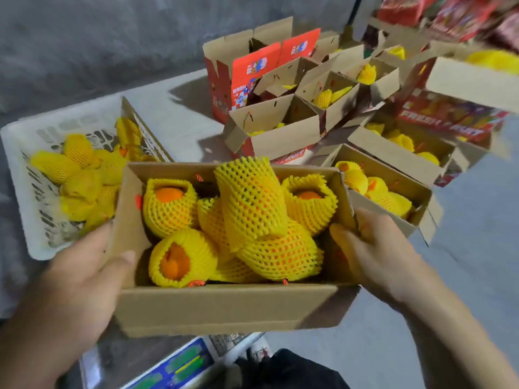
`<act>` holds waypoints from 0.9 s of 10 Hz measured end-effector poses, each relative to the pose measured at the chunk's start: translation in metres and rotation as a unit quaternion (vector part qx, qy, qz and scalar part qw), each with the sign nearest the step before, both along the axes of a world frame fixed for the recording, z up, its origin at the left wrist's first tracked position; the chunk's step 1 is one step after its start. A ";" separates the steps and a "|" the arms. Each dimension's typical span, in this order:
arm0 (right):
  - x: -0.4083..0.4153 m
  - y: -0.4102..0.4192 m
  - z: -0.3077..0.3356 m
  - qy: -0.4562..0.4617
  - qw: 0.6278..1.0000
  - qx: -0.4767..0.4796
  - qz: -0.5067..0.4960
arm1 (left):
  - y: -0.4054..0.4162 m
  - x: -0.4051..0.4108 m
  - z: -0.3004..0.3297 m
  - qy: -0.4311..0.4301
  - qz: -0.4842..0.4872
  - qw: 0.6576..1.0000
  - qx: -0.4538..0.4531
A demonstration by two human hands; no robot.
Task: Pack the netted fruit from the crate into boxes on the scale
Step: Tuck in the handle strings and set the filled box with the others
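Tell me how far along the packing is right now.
Done: several open boxes behind already hold netted fruit. In hand: the left hand and right hand grip the ends of a full box of netted fruit above the scale; whether it rests on it is unclear. Left: the white crate still holds a pile of netted fruit.

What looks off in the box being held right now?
One net sleeve in the middle of the box stands up above the rim and leans across the other netted fruit. No orange shows at its open end, so it may be empty.
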State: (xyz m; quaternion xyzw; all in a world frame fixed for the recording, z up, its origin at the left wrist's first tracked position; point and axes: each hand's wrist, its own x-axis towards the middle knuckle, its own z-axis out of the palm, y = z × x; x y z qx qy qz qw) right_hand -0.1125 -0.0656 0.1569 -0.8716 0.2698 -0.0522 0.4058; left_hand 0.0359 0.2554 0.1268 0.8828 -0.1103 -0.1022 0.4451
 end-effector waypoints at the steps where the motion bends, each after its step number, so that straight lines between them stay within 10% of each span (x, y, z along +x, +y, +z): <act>1: -0.039 -0.032 -0.008 0.024 0.996 -0.001 -0.091 | -0.060 0.004 0.009 0.015 -0.085 0.996 -0.021; 4: -0.061 -0.122 -0.101 0.044 0.917 0.201 -0.342 | -0.252 0.059 -0.083 0.051 -0.208 0.977 0.024; 7: 0.010 -0.150 -0.172 0.010 0.832 0.408 -0.377 | -0.360 0.028 -0.178 0.181 0.192 0.953 -0.147; 9: 0.016 -0.160 -0.166 0.031 0.896 0.191 -0.399 | -0.370 -0.034 -0.194 0.367 0.178 0.899 -0.157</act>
